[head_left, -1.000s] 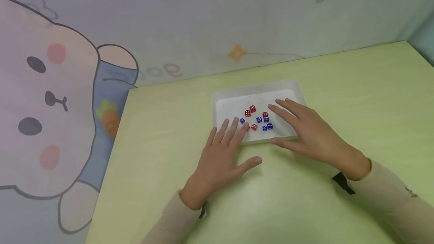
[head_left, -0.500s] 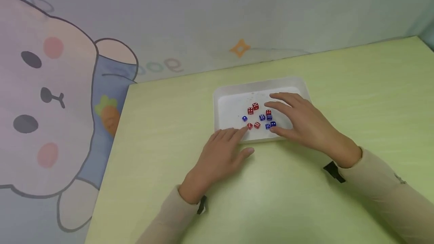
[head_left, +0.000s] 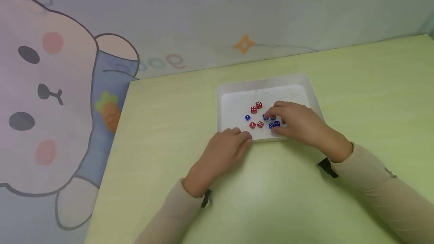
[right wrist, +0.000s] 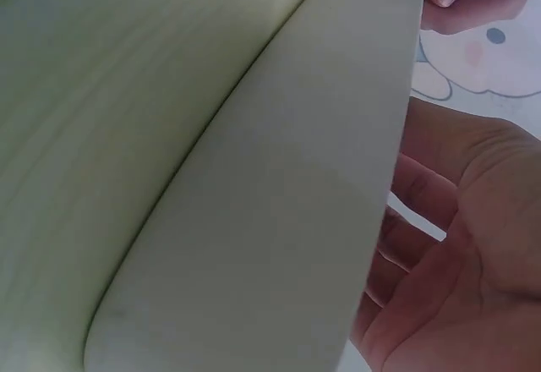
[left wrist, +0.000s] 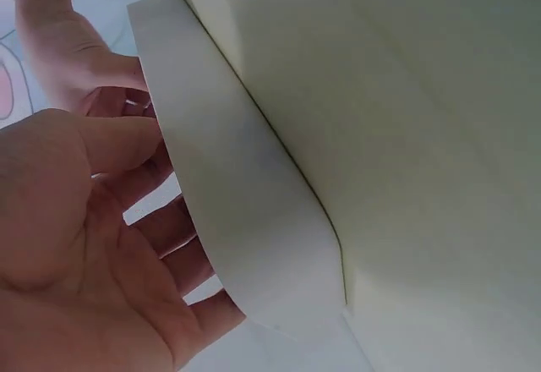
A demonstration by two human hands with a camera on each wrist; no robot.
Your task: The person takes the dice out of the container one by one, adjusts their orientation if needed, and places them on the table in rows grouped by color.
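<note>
Our right hand (head_left: 298, 123) pinches a blue die (head_left: 266, 117) inside the white tray (head_left: 268, 82); left hand (head_left: 225, 150) curls on the tray's near rim w/ nothing held. Barely begun, we judge: approx. all dice, red (head_left: 256, 108) & blue, remain in the tray.

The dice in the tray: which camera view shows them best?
The head view. It looks down into the tray and shows the red dice and blue dice beside the right hand. Both wrist views show only the tray's outer wall and fingers; no dice appear.
</note>
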